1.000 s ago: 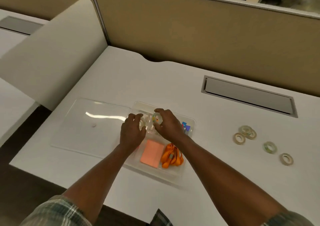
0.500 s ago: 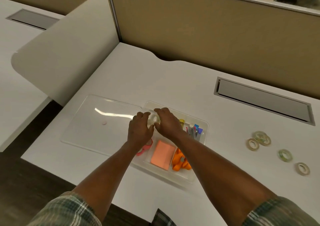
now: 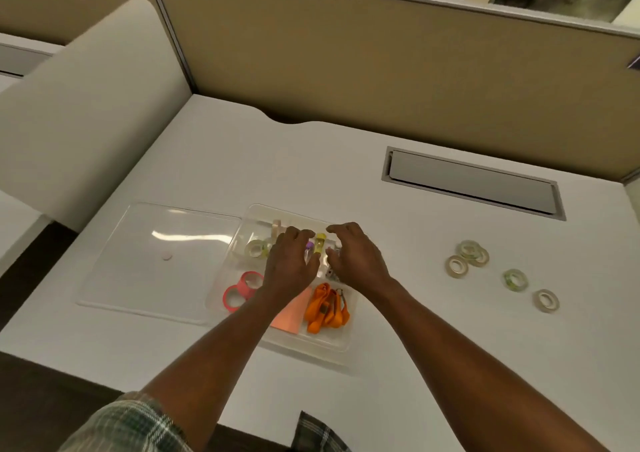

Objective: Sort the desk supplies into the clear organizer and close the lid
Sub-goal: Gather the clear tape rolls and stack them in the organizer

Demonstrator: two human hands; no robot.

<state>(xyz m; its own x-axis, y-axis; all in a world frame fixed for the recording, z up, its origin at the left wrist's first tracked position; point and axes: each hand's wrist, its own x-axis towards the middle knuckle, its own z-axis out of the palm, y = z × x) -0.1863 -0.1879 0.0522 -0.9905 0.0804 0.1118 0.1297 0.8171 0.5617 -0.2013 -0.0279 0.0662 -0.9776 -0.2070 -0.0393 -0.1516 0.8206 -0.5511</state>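
Observation:
The clear organizer [image 3: 322, 345] lies on the white desk, its lid [image 3: 156, 254] flat and open to its left. Inside are clear tape rolls [image 3: 256, 247] at back left, pink tape rolls [image 3: 242, 287], an orange note pad [image 3: 294, 313], orange lanyards [image 3: 327, 307] and a yellow-capped marker [image 3: 320, 242]. My left hand [image 3: 292, 264] and my right hand [image 3: 356, 257] hover side by side over the back middle compartment, fingers curved down and apart, with nothing gripped. Several loose tape rolls [image 3: 471, 252] lie on the desk to the right, the nearest one [image 3: 546, 300] closest to me.
A grey cable hatch [image 3: 474, 183] is set into the desk at back right. A tan partition wall [image 3: 381, 70] closes the back. A curved white divider [image 3: 86, 105] stands at the left. The desk's front edge runs just below the organizer.
Both hands let go of the clear tape roll, which now sits in the back left compartment, and shifted right over the markers. The pink tape rolls are uncovered.

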